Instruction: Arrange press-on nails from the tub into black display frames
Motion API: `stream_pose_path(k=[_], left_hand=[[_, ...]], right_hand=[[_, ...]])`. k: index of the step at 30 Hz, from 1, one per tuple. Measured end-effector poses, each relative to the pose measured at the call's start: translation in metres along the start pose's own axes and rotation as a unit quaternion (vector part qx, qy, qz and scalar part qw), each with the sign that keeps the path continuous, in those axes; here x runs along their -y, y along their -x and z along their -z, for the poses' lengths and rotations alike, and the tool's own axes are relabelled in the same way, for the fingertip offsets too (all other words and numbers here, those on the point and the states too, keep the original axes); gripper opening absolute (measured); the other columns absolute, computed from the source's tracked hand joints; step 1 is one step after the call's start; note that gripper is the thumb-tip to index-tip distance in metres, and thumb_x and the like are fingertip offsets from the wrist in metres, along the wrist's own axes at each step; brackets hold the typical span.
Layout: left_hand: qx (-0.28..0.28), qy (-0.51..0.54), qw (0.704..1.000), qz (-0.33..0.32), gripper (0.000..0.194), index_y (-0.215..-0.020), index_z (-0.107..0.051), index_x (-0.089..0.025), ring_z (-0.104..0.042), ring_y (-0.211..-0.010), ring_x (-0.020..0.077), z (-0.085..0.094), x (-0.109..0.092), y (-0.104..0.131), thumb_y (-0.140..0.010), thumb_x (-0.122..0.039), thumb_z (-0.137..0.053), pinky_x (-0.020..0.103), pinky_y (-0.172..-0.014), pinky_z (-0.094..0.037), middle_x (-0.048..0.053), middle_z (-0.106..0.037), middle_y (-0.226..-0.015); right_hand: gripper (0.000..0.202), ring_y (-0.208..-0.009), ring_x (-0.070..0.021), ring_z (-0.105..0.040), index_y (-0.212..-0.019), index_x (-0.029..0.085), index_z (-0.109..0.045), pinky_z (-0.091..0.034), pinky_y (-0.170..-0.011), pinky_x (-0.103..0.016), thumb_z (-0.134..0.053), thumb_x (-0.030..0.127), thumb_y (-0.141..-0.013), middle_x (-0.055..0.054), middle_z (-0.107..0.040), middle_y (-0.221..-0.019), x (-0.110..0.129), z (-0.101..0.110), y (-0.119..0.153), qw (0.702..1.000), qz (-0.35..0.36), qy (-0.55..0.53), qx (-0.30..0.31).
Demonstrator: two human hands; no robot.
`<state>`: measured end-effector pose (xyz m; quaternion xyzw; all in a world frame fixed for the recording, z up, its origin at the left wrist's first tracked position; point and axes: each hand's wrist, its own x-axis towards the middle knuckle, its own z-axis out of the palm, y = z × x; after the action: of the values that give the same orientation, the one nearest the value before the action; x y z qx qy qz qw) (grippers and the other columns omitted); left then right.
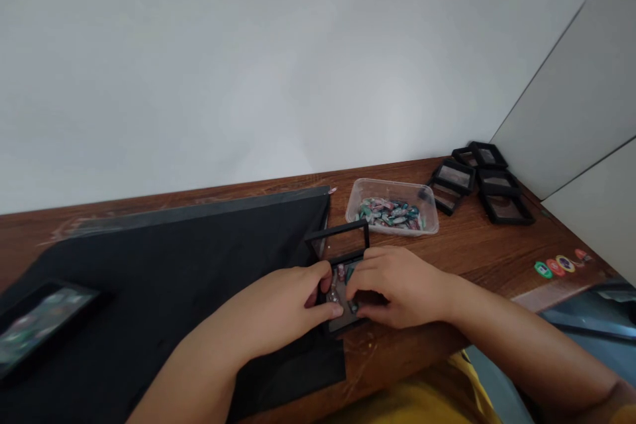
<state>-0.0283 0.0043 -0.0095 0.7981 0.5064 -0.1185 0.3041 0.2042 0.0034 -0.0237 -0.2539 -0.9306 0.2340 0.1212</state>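
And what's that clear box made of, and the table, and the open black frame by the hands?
The clear box: probably thin, shiny plastic, see-through with a pale rim.
The table: brown streaks look like smooth wood grain, maybe a printed covering.
The open black frame: probably plastic, dull and evenly dark.

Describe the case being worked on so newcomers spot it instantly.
Below the white wall is a brown table with a black mat. At the mat's right edge, a small black case lies under the left hand and right hand. Its lid stands raised, unlike the black frames clustered at far right.
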Motion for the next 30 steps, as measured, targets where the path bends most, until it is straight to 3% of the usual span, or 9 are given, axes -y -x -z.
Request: stream_pose_path(k=[6, 9, 13, 23, 30], left_hand=[[-0.031, 0.02, 0.999, -0.009, 0.042, -0.102, -0.066, -0.025, -0.073, -0.094, 0.0301, -0.005, 0.0035, -0.0015, -0.097, -0.052, -0.034, 0.04, -0.08, -0.051, 0.01, -0.079, -0.104], [-0.034, 0.029, 0.999, -0.002, 0.044, -0.102, -0.066, -0.025, -0.074, -0.096, 0.0308, -0.0059, 0.0039, -0.0022, -0.098, -0.05, -0.03, 0.041, -0.081, -0.052, 0.01, -0.079, -0.105], [-0.028, 0.021, 0.999, 0.001, 0.039, -0.099, -0.065, -0.025, -0.073, -0.092, 0.031, -0.0045, 0.0023, -0.0019, -0.095, -0.05, -0.035, 0.04, -0.078, -0.052, 0.01, -0.078, -0.103], [-0.039, 0.005, 0.999, -0.007, 0.038, -0.096, -0.067, -0.023, -0.073, -0.087, 0.0296, -0.0062, 0.002, -0.0039, -0.097, -0.051, -0.041, 0.039, -0.073, -0.049, 0.01, -0.078, -0.1], [-0.036, 0.005, 0.999, -0.01, 0.035, -0.093, -0.066, -0.024, -0.072, -0.086, 0.0288, -0.0056, 0.0022, -0.0029, -0.095, -0.052, -0.044, 0.037, -0.072, -0.048, 0.008, -0.077, -0.097]], right_hand=[[0.012, -0.092, -0.0207, -0.063, -0.105, 0.021, -0.072, -0.043, -0.083, -0.034, -0.071, 0.018, -0.093, -0.001, -0.079, -0.101, 0.0001, -0.0008, -0.0009, 1.0, 0.007, 0.025, 0.001], [0.027, -0.097, -0.0223, -0.063, -0.118, 0.022, -0.07, -0.042, -0.087, -0.036, -0.074, 0.022, -0.092, -0.003, -0.08, -0.106, 0.0006, -0.0009, -0.0002, 1.0, -0.006, 0.028, -0.001], [0.037, -0.102, -0.0231, -0.063, -0.125, 0.022, -0.068, -0.041, -0.089, -0.037, -0.077, 0.025, -0.09, -0.005, -0.079, -0.109, 0.001, -0.0017, -0.0001, 1.0, -0.01, 0.027, 0.001], [0.028, -0.099, -0.0215, -0.063, -0.12, 0.022, -0.07, -0.043, -0.086, -0.035, -0.065, 0.014, -0.094, -0.004, -0.078, -0.102, 0.0042, -0.0053, -0.001, 0.999, -0.023, 0.024, -0.004], [0.021, -0.094, -0.0216, -0.062, -0.115, 0.022, -0.072, -0.043, -0.083, -0.034, -0.066, 0.017, -0.095, -0.004, -0.078, -0.101, 0.0065, -0.0066, -0.0033, 0.999, -0.021, 0.034, 0.003]])
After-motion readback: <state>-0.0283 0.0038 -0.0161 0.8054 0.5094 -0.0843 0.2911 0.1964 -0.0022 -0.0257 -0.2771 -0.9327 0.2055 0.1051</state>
